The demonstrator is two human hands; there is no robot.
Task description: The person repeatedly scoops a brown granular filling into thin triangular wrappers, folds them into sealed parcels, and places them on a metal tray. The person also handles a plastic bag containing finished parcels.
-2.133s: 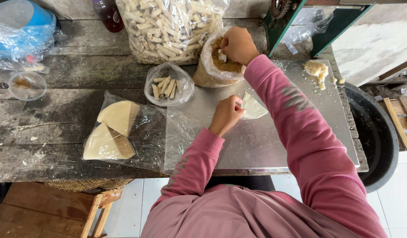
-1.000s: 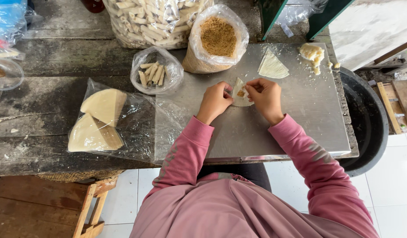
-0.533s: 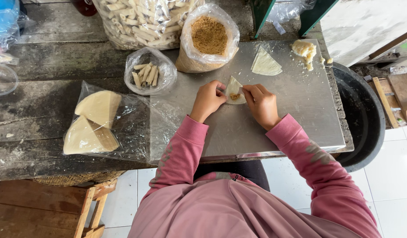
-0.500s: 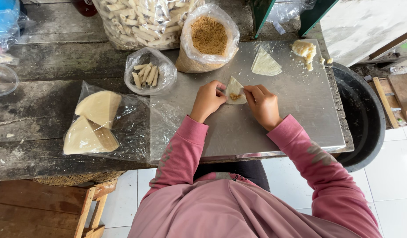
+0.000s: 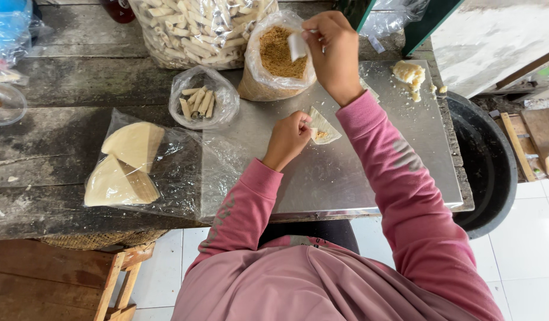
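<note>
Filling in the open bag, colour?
Golden brown filling, crumbly, seen in the head view.

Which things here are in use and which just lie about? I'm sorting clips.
In use:
left hand pinning the wrapper
right hand with a white scoop
bag of brown filling
metal sheet

Lying about:
bag of stacked wrappers
big bag of rolls
black tub

A large clear plastic bag of pale rolled sticks (image 5: pixel 197 30) stands at the far edge. Just right of it an open clear bag of brown crumbs (image 5: pixel 274 59) sits. Nearer, a small clear bag (image 5: pixel 203 98) holds a few rolls. At near left, a flat clear bag of cream wrapper stacks (image 5: pixel 137 166) lies. A blue-tinted bag (image 5: pixel 10 30) sits far left.
</note>
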